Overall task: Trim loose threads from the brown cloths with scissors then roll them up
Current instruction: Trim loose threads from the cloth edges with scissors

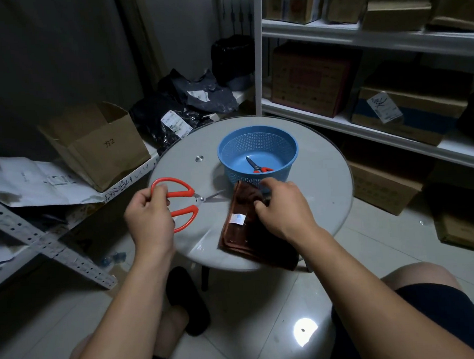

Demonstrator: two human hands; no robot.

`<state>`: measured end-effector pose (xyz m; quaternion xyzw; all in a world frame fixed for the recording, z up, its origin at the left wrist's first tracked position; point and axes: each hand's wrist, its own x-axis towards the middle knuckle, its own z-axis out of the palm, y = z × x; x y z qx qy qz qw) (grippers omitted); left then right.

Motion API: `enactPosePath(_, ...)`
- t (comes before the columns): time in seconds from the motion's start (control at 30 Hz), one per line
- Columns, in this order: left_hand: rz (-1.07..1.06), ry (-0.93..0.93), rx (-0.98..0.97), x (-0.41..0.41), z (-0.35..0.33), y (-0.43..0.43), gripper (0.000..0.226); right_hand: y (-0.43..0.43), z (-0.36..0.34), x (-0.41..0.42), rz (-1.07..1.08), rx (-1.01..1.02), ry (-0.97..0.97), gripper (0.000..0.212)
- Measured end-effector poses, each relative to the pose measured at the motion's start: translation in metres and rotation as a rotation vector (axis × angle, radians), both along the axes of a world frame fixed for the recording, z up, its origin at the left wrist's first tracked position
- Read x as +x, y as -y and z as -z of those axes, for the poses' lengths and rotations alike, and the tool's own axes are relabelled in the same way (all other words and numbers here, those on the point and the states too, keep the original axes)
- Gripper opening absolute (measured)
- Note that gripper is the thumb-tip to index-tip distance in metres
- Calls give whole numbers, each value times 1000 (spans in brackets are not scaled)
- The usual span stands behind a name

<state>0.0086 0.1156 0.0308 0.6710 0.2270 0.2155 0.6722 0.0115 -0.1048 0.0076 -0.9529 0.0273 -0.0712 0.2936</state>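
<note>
Lying in blue basket (257, 148): small scissors (258, 166).

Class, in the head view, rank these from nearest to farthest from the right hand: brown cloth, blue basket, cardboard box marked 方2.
1. Brown cloth: under the right hand, touching.
2. Blue basket: just beyond it.
3. Cardboard box: far left, off the table.

Orange-handled scissors (186, 202) beside folded brown cloths (249, 233) on table

Scissors (186, 202) left, cloth (247, 233) right
</note>
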Motion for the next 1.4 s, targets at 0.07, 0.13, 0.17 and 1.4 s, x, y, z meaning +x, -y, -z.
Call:
enactPosePath(0.07, -11, -6, -101, -3, 1, 2, 13, -8, -3, -13, 59, 65, 171, 31)
enactPosePath(0.13, 15, -5, -237, -5, 3, 9, 13, -24, -9, -27, 73, 327, 97, 17)
enactPosePath(0.17, 33, 8, -314, -7, 4, 14, 12, -34, -11, -32, 34, 532, -42, 14)
enactPosePath(1.4, 442, -62, 180, 31, 27, 68, 16, 49, -32, 107, 186, 331, 40, 18)
